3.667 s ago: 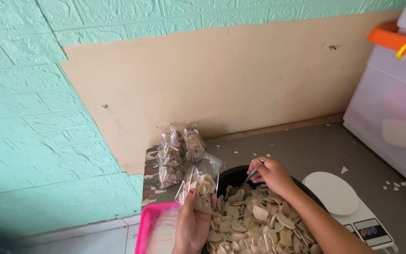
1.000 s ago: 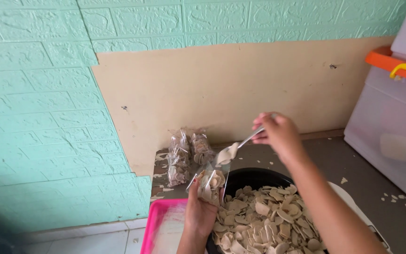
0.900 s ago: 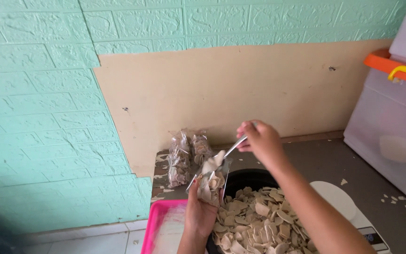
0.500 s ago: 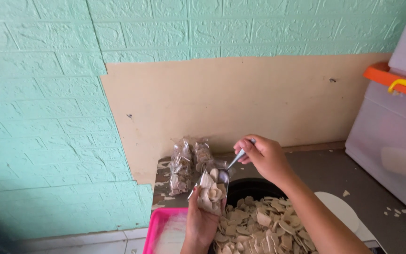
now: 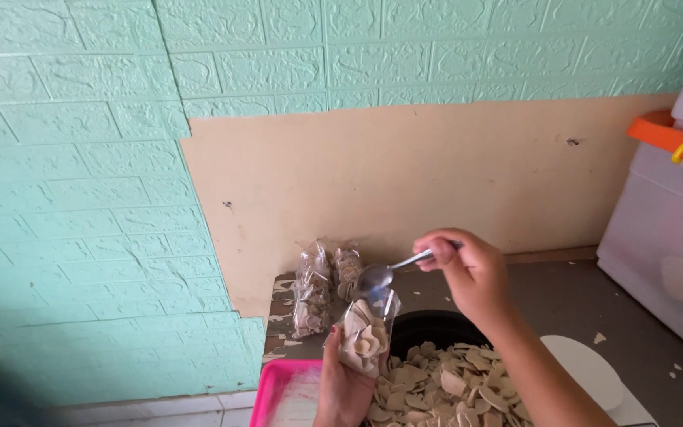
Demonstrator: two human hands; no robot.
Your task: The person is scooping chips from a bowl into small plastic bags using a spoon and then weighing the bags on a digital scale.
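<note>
Lower centre: left hand [image 5: 344, 387] gripping clear chip-filled bag [image 5: 365, 338]. Right hand [image 5: 470, 267] pinching metal spoon [image 5: 385, 273] handle; empty spoon bowl just above bag mouth, black bowl [image 5: 428, 326] below.

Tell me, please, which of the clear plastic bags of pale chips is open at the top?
The clear plastic bag of pale chips held upright in the left hand, under the metal spoon. The filled bags against the wall lie untouched.

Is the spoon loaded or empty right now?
Empty. The spoon bowl shows bare shiny metal, no chips on it, held by the right hand just above the open bag of chips in the left hand.
</note>
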